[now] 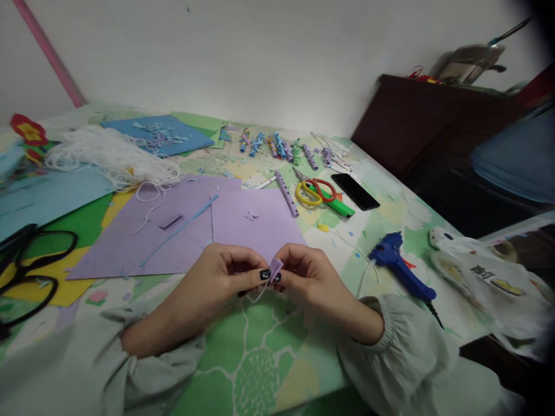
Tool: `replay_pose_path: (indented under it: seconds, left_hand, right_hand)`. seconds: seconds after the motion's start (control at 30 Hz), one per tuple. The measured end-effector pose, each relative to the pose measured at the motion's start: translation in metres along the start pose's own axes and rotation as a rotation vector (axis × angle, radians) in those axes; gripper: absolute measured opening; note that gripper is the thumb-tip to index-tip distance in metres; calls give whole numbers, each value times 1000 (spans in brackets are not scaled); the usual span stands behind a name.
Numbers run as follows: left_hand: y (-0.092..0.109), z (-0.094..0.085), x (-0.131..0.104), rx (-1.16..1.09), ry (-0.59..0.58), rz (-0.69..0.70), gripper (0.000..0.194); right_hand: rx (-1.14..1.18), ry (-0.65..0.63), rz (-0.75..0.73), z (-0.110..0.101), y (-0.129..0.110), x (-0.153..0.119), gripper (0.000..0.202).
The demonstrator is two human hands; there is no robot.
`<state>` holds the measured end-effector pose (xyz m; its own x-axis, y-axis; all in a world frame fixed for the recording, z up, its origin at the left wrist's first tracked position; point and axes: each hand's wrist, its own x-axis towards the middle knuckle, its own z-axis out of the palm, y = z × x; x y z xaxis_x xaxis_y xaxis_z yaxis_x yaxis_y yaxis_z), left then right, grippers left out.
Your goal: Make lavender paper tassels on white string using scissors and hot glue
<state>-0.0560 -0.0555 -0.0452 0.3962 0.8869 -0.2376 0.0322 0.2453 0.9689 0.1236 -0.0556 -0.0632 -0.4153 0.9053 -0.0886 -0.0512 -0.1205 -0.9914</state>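
My left hand (pixel 225 274) and my right hand (pixel 307 274) meet at the centre, thumbs side by side. Between their fingertips they pinch a small folded purple piece (pixel 274 267), with a thin white string (pixel 259 296) hanging below it. Both hands are closed on this piece. Just beyond them lie purple foam sheets (pixel 255 215), one with tiny scraps on it. A dotted purple tube (pixel 287 193) rests at the sheet's right edge, beside scissors (pixel 314 189) with yellow and red handles.
A blue glue gun (pixel 401 264), a black phone (pixel 355 191) and a plastic bag (pixel 498 283) are to the right. Tangled white string (pixel 113 156), a blue sheet (pixel 191 137) and black glasses (pixel 34 266) lie left. Several small decorated tubes (pixel 280 145) stand or lie near the wall.
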Motion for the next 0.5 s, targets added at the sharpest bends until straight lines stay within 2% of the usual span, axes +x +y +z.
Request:
replay_pose_path:
  seconds: [0.23, 0.5]
  left_hand:
    - [10, 3, -3, 190, 14, 14, 15]
    - [7, 2, -2, 319, 11, 84, 14]
  right_hand:
    - [14, 2, -17, -4, 1, 1, 21]
    - [-49, 28, -40, -9, -2, 1, 13]
